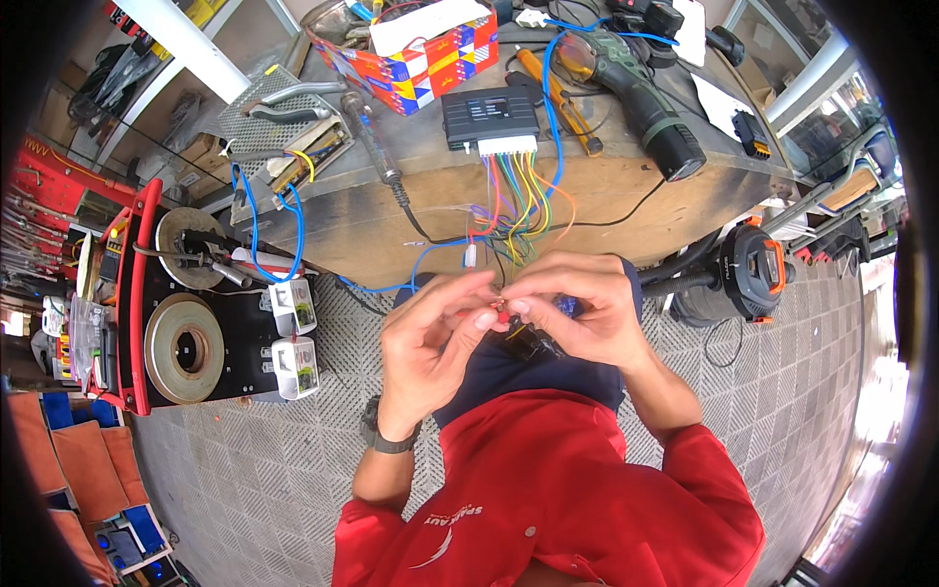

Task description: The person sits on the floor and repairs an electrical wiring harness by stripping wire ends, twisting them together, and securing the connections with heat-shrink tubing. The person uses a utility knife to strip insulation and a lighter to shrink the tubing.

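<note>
Over my lap, my left hand (430,328) and my right hand (584,305) meet with fingertips pinched. Between them is a small red piece (502,318), which looks like a wire end or terminal; fingers hide most of it. Just beyond the fingertips hangs a bundle of coloured wires (528,201). It runs from the white connector (509,146) of a black electronic module (491,113) at the bench's near edge. A small white plug (470,256) dangles beside the bundle. Below my right hand, a black part (533,342) lies partly hidden against my dark trousers.
On the wooden bench (352,230) lie a soldering iron (372,137), pliers (293,103), an orange-handled tool (559,103), a cordless drill (636,103) and a colourful carton (421,59). A red-framed cart (137,323) stands left, a vacuum cleaner (743,274) right.
</note>
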The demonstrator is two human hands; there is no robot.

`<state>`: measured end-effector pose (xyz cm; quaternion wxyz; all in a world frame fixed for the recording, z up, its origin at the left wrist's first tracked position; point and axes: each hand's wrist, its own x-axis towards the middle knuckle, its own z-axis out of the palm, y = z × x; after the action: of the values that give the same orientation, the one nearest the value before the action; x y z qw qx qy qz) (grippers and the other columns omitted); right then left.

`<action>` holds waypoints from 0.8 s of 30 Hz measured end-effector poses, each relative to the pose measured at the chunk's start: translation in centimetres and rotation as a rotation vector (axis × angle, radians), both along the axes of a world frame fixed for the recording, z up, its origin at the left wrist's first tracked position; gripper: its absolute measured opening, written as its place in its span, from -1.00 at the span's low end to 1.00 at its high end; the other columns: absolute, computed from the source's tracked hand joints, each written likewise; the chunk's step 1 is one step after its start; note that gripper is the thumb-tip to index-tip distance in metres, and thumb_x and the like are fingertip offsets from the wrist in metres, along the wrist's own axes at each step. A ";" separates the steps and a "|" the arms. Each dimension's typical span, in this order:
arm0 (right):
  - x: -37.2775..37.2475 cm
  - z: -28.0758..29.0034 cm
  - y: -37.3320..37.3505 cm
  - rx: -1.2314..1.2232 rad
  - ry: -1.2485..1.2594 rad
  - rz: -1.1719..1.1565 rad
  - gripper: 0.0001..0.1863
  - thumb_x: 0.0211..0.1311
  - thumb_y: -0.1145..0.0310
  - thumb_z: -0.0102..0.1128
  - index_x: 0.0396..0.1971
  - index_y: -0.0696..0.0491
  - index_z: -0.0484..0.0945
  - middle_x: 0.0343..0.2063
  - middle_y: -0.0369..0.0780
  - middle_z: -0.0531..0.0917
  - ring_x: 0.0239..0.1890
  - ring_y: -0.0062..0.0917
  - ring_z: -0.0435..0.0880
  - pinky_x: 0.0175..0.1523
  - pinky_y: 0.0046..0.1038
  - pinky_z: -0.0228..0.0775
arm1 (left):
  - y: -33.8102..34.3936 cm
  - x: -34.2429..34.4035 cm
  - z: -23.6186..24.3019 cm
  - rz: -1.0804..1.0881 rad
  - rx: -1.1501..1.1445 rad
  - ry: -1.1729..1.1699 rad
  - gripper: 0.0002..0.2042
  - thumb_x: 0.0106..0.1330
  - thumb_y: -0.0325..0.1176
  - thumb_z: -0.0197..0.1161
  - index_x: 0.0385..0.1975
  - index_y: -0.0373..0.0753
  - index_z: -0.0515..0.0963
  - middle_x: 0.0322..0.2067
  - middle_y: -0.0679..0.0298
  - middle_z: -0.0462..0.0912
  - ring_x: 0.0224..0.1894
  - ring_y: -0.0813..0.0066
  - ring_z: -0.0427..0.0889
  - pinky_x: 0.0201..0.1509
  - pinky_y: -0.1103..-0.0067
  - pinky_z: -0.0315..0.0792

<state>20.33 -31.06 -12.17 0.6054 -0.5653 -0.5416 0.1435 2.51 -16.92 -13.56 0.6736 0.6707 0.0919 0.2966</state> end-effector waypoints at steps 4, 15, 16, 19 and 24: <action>-0.5 -0.2 -0.3 -0.060 0.175 -0.012 -0.82 0.42 0.64 0.51 -0.04 0.16 0.87 -0.20 -0.17 0.88 -0.30 -0.58 0.86 -0.21 -0.52 0.66 | 0.0 0.7 -0.2 0.002 0.044 -0.030 -0.62 0.61 -0.56 0.41 0.37 -0.46 0.67 0.13 0.07 0.66 -0.05 0.30 0.86 0.07 0.40 0.79; -0.1 -3.1 0.5 0.022 0.427 0.069 -0.77 0.51 0.62 0.46 0.07 0.14 0.88 0.00 -0.13 0.87 -0.11 -0.56 0.86 0.01 -0.47 0.72 | -0.6 2.2 -2.2 0.051 -0.106 -0.168 -0.76 0.57 -0.59 0.44 0.17 -0.42 0.80 0.22 -0.09 0.77 -0.03 0.29 0.86 0.09 0.37 0.81; -0.1 -3.3 0.2 -0.004 0.400 0.058 -0.76 0.51 0.62 0.46 0.09 0.14 0.87 0.05 -0.11 0.87 -0.07 -0.53 0.86 0.06 -0.45 0.73 | -0.7 2.3 -2.5 0.058 -0.116 -0.183 -0.77 0.57 -0.59 0.45 0.14 -0.41 0.81 0.21 -0.10 0.79 -0.02 0.28 0.86 0.09 0.37 0.81; -0.8 -3.7 -0.7 0.018 0.473 0.069 -0.72 0.51 0.61 0.47 0.15 0.13 0.86 0.13 -0.08 0.85 0.07 -0.47 0.85 0.21 -0.38 0.71 | -1.0 2.6 -3.1 0.062 -0.240 -0.149 -0.80 0.56 -0.60 0.46 0.11 -0.39 0.82 0.15 -0.09 0.83 0.05 0.30 0.84 0.16 0.39 0.78; -1.9 -5.0 0.0 0.064 0.178 -0.136 -0.61 0.40 0.71 0.51 0.19 0.22 0.79 0.20 -0.02 0.78 0.20 -0.35 0.80 0.35 -0.31 0.64 | -1.7 3.9 -3.2 0.210 -0.028 -0.161 -0.81 0.53 -0.63 0.48 0.07 -0.41 0.83 0.13 0.01 0.81 0.05 0.33 0.85 0.17 0.48 0.76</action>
<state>18.42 -31.02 -17.14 0.6772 -0.5659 -0.4507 0.1342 6.43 -18.57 -16.72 0.6532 0.6220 0.1116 0.4171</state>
